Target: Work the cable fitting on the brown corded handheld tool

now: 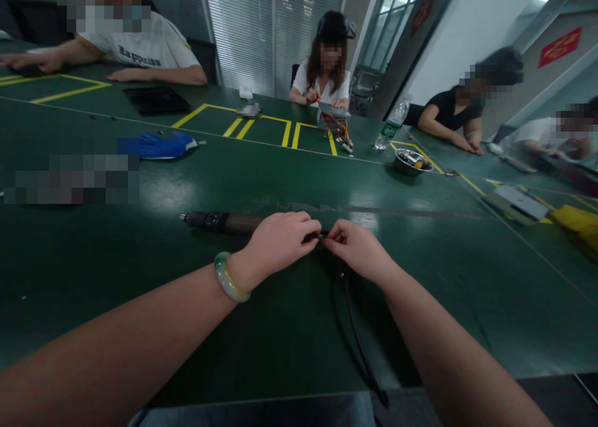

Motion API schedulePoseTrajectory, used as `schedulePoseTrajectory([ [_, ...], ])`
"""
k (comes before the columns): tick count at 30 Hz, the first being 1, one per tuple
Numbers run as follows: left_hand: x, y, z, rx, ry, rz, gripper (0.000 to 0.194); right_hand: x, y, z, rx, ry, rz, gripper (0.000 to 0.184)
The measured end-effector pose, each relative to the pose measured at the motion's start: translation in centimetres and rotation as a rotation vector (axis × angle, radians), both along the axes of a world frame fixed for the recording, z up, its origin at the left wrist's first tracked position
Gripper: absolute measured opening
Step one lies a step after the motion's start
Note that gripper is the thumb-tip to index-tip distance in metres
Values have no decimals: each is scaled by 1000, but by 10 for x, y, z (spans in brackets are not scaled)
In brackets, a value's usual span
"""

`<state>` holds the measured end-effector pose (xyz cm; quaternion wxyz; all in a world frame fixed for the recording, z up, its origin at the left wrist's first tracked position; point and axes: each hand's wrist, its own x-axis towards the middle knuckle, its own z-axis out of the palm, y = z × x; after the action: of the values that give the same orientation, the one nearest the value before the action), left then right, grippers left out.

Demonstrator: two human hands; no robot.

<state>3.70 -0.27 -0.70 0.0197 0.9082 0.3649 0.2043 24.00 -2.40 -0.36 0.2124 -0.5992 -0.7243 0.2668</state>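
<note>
Green counter point(299, 184) with yellow tape lines, a co-worker point(324, 65) seated across at 12 o'clock. Left hand point(275, 243) closes firmly around a dark hand tool point(219, 222) pointing toward 3 o'clock; right hand point(357, 249) has its fingers point(334, 234) pinched on a small dark tip point(320, 235), too small to tell. Black cable point(359, 333) runs toward 6 o'clock.

Green workbench point(299, 184), blue glove point(159, 145), steel bowl point(412, 162)

Vertical blinds point(240, 31) behind; white wall point(460, 40); green workbench point(299, 187).
</note>
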Motion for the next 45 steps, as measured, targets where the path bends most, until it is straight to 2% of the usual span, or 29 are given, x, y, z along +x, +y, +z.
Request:
schedulePoseTrajectory([
  [11,2,1,1,30,52,-12,12,-4,1,0,-59,36,-55,16],
  [19,4,0,0,41,41,1,10,-9,2,-7,29,-12,-111,17],
  [24,4,-1,1,33,30,5,8,-11,2,-4,38,-24,-40,27],
  [27,4,-2,1,22,15,18,11,-12,3,0,46,-80,8,19],
  [31,3,-3,2,8,1,39,17,-13,5,3,16,-121,-5,21],
  [35,2,-9,9,16,-34,35,22,-15,4,4,11,-139,-11,21],
  [39,3,-20,19,58,-155,-42,21,-19,1,7,88,-247,-52,17],
  [43,3,-27,20,77,-187,-285,11,-21,8,12,90,-332,-17,22],
  [45,1,-27,18,81,-193,-361,13,-16,18,13,58,-345,-70,24],
])
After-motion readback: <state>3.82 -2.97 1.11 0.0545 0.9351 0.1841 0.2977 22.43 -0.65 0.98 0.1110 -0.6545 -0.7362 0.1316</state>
